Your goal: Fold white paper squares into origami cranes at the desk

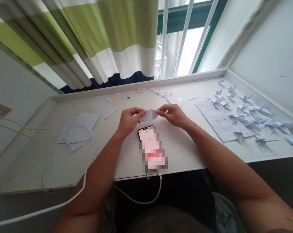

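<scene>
A small piece of white paper [150, 116] with a crease down its middle is stretched between my two hands, just above the table. My left hand [130, 120] pinches its left edge between thumb and fingers. Its right edge is gripped the same way by my right hand [172, 115]. Directly below the paper lies a phone [152, 147], its lit screen partly blurred, with a charging cable at its near end. Many folded paper cranes [248, 118] stand at the right, some of them on a sheet with writing [220, 126].
White paper sheets [82, 127] lie at the left, with more sheets [104, 106] behind them. A white cable [92, 152] crosses my left forearm. Paper scraps [170, 97] and a tiny blue object [128, 97] lie toward the back ledge, below the curtain [127, 29].
</scene>
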Demonstrator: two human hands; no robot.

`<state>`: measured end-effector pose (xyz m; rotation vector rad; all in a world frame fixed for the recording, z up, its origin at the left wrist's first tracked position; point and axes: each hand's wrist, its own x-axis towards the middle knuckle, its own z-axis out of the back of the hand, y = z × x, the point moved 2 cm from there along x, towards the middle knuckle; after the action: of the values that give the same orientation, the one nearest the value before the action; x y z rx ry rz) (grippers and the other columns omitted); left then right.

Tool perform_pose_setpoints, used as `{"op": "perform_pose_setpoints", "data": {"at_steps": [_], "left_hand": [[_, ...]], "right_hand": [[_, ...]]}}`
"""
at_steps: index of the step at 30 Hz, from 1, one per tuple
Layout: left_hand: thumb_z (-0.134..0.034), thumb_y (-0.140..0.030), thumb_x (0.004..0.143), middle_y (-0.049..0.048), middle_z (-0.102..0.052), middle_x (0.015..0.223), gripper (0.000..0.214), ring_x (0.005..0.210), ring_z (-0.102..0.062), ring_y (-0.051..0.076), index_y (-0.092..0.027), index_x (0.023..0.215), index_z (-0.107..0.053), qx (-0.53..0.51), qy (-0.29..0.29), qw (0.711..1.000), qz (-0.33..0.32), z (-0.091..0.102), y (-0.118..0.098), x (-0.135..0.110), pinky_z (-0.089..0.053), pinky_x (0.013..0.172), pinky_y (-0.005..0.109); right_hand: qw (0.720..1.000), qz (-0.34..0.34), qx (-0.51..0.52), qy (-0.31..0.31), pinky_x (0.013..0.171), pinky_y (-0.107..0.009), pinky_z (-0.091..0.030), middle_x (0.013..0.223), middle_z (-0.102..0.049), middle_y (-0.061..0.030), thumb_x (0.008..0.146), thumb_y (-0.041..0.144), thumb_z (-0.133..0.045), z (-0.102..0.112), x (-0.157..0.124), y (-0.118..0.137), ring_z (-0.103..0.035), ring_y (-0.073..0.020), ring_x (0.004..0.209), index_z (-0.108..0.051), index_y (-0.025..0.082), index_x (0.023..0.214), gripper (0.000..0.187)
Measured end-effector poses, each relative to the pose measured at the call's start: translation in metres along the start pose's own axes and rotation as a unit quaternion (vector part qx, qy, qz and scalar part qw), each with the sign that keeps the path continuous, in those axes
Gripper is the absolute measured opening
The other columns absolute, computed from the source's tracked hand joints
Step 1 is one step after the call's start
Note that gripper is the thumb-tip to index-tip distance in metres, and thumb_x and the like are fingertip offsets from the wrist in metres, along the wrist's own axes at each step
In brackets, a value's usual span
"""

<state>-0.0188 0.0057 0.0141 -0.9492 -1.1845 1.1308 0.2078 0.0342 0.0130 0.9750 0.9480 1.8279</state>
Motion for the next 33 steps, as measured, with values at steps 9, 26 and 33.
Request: {"op": "perform_pose_setpoints", "data": {"at_steps": [9, 26, 33], "left_hand": [[-0.081, -0.05, 0.082, 0.0068, -0.079, 0.09, 0.033, 0.081, -0.07, 0.02, -0.019, 0.091, -0.083, 0.058, 0.01, 0.998, -0.021, -0.001, 0.001, -0.002, -0.058, 0.065, 0.03], [-0.077, -0.042, 0.087, 0.0124, -0.078, 0.115, 0.024, 0.117, -0.071, 0.026, -0.019, 0.089, -0.073, 0.024, 0.074, 0.995, -0.057, -0.011, 0.001, -0.006, -0.051, 0.109, 0.044], [-0.079, -0.046, 0.085, 0.0102, -0.076, 0.111, 0.028, 0.104, -0.071, 0.023, -0.019, 0.088, -0.074, 0.036, 0.086, 0.994, -0.05, -0.014, -0.001, -0.007, -0.056, 0.098, 0.04]], "right_hand": [[0.999, 0.032, -0.009, 0.024, 0.07, -0.033, -0.05, 0.083, -0.079, -0.0051, 0.093, 0.046, -0.069, -0.003, -0.001, 0.005, -0.067, -0.0176, 0.074, -0.08, 0.02, 0.093, 0.029], [0.993, -0.002, 0.107, 0.057, 0.078, -0.036, -0.056, 0.085, -0.078, -0.0061, 0.087, 0.046, -0.076, -0.012, -0.007, 0.011, -0.07, -0.0184, 0.081, -0.076, 0.017, 0.087, 0.029], [0.993, 0.003, 0.104, 0.054, 0.078, -0.036, -0.056, 0.085, -0.077, -0.0055, 0.086, 0.052, -0.078, -0.009, -0.009, 0.014, -0.07, -0.0175, 0.079, -0.075, 0.017, 0.087, 0.035]]}}
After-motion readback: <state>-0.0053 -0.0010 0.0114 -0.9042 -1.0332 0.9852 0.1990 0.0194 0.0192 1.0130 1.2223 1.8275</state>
